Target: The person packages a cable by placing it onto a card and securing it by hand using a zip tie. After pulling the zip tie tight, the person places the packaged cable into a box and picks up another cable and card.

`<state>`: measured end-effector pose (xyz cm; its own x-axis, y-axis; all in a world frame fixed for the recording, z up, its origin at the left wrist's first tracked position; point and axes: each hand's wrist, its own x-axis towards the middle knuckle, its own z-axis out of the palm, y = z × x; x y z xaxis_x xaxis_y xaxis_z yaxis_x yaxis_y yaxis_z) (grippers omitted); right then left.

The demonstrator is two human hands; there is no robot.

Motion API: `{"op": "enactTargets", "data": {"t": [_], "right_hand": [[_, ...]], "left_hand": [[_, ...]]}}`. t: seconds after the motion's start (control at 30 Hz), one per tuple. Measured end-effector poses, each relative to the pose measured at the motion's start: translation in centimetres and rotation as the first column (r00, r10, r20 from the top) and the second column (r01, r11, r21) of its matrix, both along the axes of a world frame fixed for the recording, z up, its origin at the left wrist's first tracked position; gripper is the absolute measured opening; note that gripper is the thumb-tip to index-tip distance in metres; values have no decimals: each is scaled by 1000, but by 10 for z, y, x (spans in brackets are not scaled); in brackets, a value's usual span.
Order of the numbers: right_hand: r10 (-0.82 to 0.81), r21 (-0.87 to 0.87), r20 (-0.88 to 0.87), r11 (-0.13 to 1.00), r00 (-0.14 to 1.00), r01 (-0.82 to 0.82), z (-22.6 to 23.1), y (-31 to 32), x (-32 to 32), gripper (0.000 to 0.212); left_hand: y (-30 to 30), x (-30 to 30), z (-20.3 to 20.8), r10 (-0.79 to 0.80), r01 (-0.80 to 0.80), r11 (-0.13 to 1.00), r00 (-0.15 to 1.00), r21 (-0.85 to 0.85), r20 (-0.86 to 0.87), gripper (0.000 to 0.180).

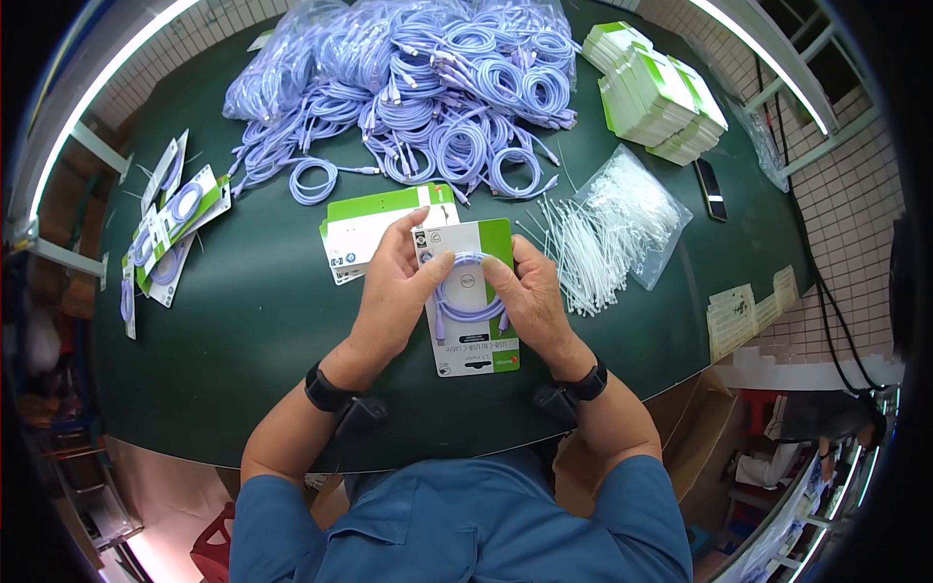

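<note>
Between my two hands I hold a white and green backing card (452, 358) upside down, with a coiled lavender USB cable (474, 315) lying flat on its face. My left hand (394, 282) grips the card's left edge, its thumb pressing the top of the coil. From the other side my right hand (533, 296) grips the right edge, its thumb also on the coil. The cable's two plugs point down toward me. Just beyond my left hand lies a small stack of similar cards (350, 238), partly hidden by that hand.
A large heap of coiled lavender cables (428, 87), some in clear bags, covers the table's far side. White cable ties (588, 248) spill from a plastic bag right of my hands. Stacked cards (651, 97) and a phone (710, 189) sit far right. Carded cables (175, 223) lie left.
</note>
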<state>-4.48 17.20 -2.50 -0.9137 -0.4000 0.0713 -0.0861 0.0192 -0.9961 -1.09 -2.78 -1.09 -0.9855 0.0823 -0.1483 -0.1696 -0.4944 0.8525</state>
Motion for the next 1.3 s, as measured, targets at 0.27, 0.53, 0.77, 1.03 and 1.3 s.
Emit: {"op": "enactTargets", "data": {"t": [0.27,0.53,0.77,1.03,1.3], "right_hand": [[-148,-285,111,942,983,174,-3,-1,-3,28],[-142,-269,82,950,986,159,-9,-7,0,27],[-158,-200,55,966,986,166,-17,-10,0,26],[-205,-239,64,947,977,214,-10,-11,2,26],[-140,-469,208,854,968,224,1,-12,-1,30]], "left_hand": [[8,17,29,-313,-684,222,625,-694,-716,47],[20,11,13,-502,-663,227,548,-713,-669,36],[16,3,0,-539,-549,369,531,-750,-654,28],[13,-1,-11,-539,-646,400,407,-650,-737,22],[21,2,-3,-443,-643,335,538,-689,-717,22]]}}
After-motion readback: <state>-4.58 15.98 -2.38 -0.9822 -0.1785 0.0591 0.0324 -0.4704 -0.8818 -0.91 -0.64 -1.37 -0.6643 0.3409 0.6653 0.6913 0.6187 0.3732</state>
